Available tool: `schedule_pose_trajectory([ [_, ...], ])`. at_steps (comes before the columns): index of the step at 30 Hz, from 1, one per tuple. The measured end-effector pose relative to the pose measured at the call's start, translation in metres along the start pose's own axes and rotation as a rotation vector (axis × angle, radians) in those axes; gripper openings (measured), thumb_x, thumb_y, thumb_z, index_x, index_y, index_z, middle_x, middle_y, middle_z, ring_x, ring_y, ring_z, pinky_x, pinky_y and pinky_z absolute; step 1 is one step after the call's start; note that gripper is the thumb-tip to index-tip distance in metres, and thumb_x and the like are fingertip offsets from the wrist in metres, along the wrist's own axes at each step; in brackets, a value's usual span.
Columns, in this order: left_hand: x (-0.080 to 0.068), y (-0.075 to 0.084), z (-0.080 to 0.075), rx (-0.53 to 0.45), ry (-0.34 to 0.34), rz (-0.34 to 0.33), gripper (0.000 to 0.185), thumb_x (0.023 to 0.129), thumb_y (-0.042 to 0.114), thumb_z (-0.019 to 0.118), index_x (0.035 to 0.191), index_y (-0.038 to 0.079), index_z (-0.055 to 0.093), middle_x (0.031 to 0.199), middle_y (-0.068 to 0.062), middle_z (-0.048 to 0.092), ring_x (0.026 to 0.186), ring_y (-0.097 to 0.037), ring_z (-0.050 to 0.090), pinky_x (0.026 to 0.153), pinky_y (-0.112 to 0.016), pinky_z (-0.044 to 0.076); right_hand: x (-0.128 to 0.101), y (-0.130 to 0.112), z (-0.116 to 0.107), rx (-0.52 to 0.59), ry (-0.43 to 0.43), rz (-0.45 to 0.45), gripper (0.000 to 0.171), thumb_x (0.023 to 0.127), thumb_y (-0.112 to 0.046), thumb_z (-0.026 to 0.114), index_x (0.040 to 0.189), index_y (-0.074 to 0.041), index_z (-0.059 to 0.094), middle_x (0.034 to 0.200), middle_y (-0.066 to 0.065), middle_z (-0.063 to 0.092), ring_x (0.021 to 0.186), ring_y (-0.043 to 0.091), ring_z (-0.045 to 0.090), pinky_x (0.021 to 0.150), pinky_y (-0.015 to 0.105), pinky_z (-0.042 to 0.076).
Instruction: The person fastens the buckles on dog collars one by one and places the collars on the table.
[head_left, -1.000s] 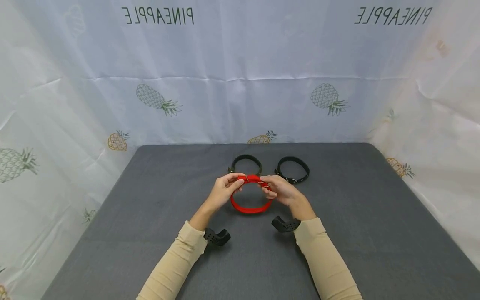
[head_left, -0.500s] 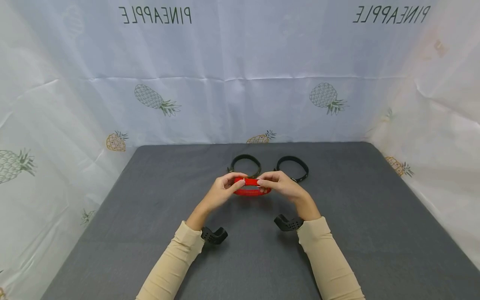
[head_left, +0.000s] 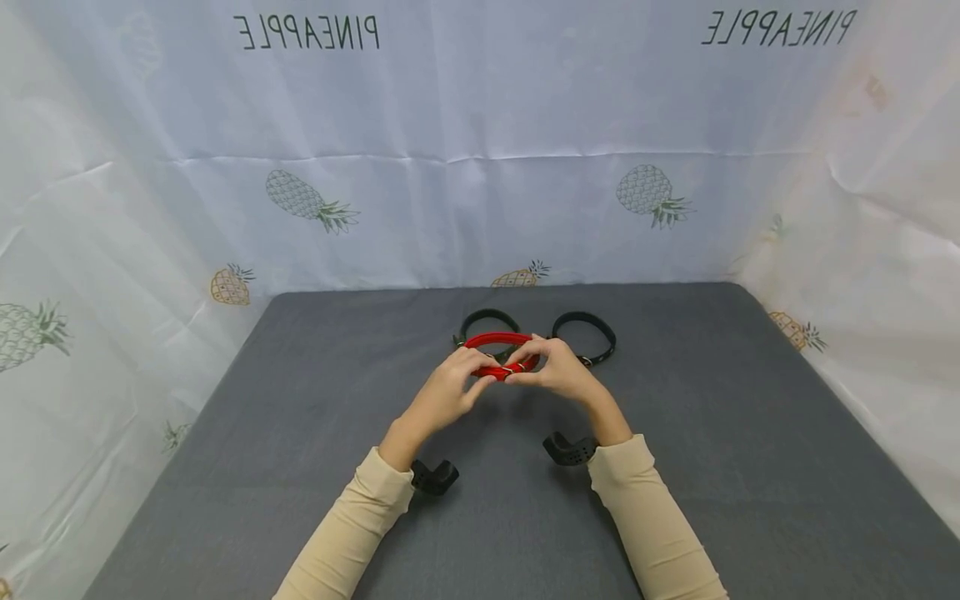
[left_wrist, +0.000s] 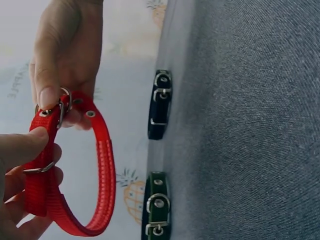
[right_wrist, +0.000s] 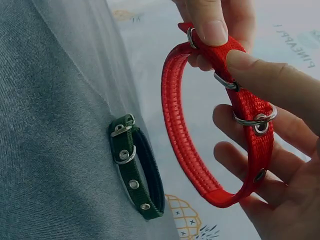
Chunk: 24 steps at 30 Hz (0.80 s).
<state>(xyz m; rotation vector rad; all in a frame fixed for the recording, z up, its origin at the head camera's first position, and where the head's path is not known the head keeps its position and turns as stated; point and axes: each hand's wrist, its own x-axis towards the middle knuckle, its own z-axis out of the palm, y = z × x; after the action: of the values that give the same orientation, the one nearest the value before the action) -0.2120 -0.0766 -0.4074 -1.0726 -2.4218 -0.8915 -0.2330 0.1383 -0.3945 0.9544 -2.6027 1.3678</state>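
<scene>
A red pet collar [head_left: 498, 337], fastened into a loop, is held up off the table between both hands. My left hand [head_left: 442, 393] pinches its strap near a metal keeper, thumb on the near side. Opposite it, my right hand [head_left: 567, 375] grips the strap beside the buckle and D-ring [right_wrist: 256, 120], its thumb pressing the band. The fingertips of the two hands are close together. Silver eyelets dot the strap, and a ribbed padded lining [right_wrist: 180, 120] shows inside the loop. In the left wrist view, the strap's overlapping end [left_wrist: 36, 197] lies under the left fingers.
Behind the hands, a green collar [head_left: 490, 313] and a black collar [head_left: 609, 333] lie buckled in loops on the grey table [head_left: 300, 467]. A white pineapple-print curtain [head_left: 480, 217] stands along the table's back and sides. Each wrist wears a black camera mount [head_left: 568, 450].
The red collar's loop has swung from hanging toward me to pointing away, toward the back. Both hands have turned with it and drawn closer together. The other collars stay put.
</scene>
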Motion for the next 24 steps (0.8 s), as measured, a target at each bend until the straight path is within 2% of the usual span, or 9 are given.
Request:
schedule_pose_trajectory([
  [5, -0.001, -0.003, -0.001, 0.058, 0.049, 0.020, 0.017, 0.087, 0.008, 0.070, 0.103, 0.007, 0.069, 0.100, -0.005, 0.070, 0.094, -0.019, 0.061, 0.086, -0.033, 0.054, 0.003, 0.000, 0.007, -0.031, 0.053, -0.056, 0.017, 0.075, -0.005, 0.080, 0.091, -0.001, 0.074, 0.087, 0.015, 0.074, 0.082, 0.027, 0.067, 0.119, 0.056, 0.025],
  [7, -0.001, -0.005, -0.001, 0.085, 0.062, 0.019, 0.017, 0.084, 0.006, 0.072, 0.101, 0.008, 0.070, 0.098, -0.004, 0.070, 0.092, -0.018, 0.061, 0.086, -0.034, 0.053, 0.005, 0.001, 0.011, -0.055, 0.073, -0.081, 0.016, 0.075, -0.005, 0.080, 0.090, -0.002, 0.074, 0.086, 0.014, 0.074, 0.079, 0.025, 0.067, 0.118, 0.056, 0.026],
  [12, -0.004, -0.013, -0.004, 0.132, 0.053, -0.006, 0.017, 0.083, 0.005, 0.074, 0.098, 0.009, 0.070, 0.094, -0.003, 0.069, 0.088, -0.017, 0.060, 0.084, -0.033, 0.053, 0.009, 0.004, 0.025, -0.081, 0.080, -0.088, 0.016, 0.078, -0.006, 0.078, 0.094, -0.002, 0.075, 0.091, 0.014, 0.075, 0.076, 0.023, 0.066, 0.118, 0.056, 0.026],
  [16, -0.007, -0.019, -0.007, 0.143, 0.052, -0.035, 0.016, 0.083, 0.005, 0.073, 0.099, 0.009, 0.070, 0.095, -0.004, 0.069, 0.089, -0.017, 0.060, 0.083, -0.032, 0.054, 0.009, 0.005, 0.030, -0.046, 0.101, -0.072, 0.028, 0.079, -0.005, 0.077, 0.105, 0.001, 0.072, 0.107, 0.018, 0.073, 0.095, 0.031, 0.068, 0.119, 0.056, 0.025],
  [19, -0.007, -0.021, -0.008, 0.128, 0.062, -0.047, 0.016, 0.083, 0.005, 0.073, 0.098, 0.008, 0.070, 0.095, -0.005, 0.070, 0.089, -0.018, 0.060, 0.082, -0.032, 0.054, 0.010, 0.005, 0.029, -0.029, 0.122, -0.060, 0.034, 0.077, -0.004, 0.077, 0.110, 0.002, 0.070, 0.111, 0.019, 0.072, 0.102, 0.033, 0.067, 0.119, 0.055, 0.026],
  [24, -0.003, -0.019, -0.009, 0.113, 0.055, -0.008, 0.014, 0.086, 0.008, 0.071, 0.099, 0.008, 0.071, 0.096, -0.005, 0.071, 0.089, -0.019, 0.061, 0.083, -0.032, 0.055, 0.011, 0.001, 0.028, -0.064, 0.105, -0.106, 0.025, 0.080, -0.002, 0.075, 0.104, 0.004, 0.072, 0.098, 0.019, 0.074, 0.082, 0.028, 0.068, 0.117, 0.055, 0.028],
])
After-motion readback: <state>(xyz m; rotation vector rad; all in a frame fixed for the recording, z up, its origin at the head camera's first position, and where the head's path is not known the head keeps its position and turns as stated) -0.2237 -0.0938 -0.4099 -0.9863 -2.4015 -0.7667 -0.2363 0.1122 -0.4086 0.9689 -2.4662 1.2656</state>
